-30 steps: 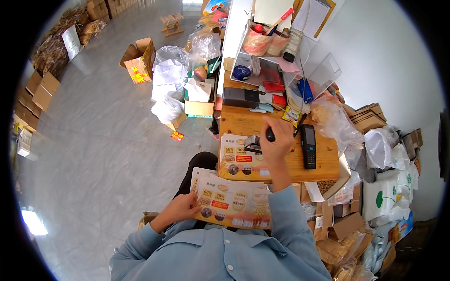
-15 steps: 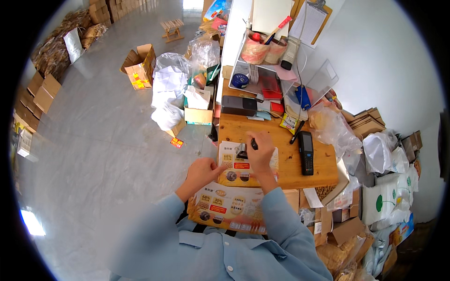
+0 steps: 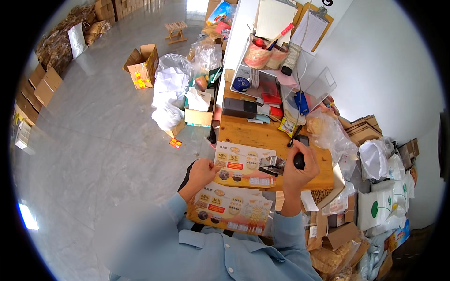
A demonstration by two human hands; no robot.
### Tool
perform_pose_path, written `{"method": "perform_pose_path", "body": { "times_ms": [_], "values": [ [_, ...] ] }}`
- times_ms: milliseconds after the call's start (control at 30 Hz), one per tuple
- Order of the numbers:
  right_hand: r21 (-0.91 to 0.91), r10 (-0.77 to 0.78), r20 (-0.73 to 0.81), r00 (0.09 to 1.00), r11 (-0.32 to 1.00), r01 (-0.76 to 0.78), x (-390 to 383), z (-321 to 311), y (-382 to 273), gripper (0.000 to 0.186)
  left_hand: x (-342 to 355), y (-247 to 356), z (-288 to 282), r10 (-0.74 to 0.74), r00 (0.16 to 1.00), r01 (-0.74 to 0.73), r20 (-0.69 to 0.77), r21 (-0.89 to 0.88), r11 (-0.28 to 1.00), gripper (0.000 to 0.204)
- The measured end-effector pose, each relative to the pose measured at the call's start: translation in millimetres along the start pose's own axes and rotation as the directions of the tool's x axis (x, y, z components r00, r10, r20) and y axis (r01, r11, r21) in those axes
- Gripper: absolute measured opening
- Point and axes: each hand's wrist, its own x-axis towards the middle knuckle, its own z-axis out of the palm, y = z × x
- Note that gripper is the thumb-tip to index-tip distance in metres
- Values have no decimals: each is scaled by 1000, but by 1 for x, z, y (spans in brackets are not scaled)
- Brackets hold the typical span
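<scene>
My right hand (image 3: 302, 175) is closed round the black knob of a metal hand stamp (image 3: 272, 165). The stamp is tilted over the right edge of a yellow-and-white printed sheet (image 3: 240, 159) on the wooden table. At that sheet's left edge, my left hand (image 3: 200, 174) has its fingers curled and pinches the border. Closer to my body lies a fanned stack of matching printed sheets (image 3: 229, 210), below both hands. Behind my right hand a dark handheld scanner (image 3: 303, 140) shows only its top end.
A dark grey box (image 3: 239, 108) sits farther back on the wooden table (image 3: 234, 129), before a white tray (image 3: 236, 93) with tape and small items. Plastic bags and cartons crowd the right side. An open carton (image 3: 143, 68) and white bags (image 3: 168, 89) stand on the floor at left.
My right hand has moved right with the stamp, from the sheet's middle to its right edge, now covering most of the scanner. My left hand's thumb has tucked in at the sheet's left border.
</scene>
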Motion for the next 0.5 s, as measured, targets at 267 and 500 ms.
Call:
{"method": "perform_pose_path", "body": {
  "times_ms": [267, 500],
  "values": [
    [-42, 29, 6, 1000, 999, -28, -2, -7, 6, 24, -16, 18, -28, 85, 990, -82, -112, 32, 996, 19],
    [-50, -20, 54, 998, 998, 23, -8, 9, 14, 23, -48, -22, -32, 105, 992, -89, 64, -214, 973, 24]
  ]
}}
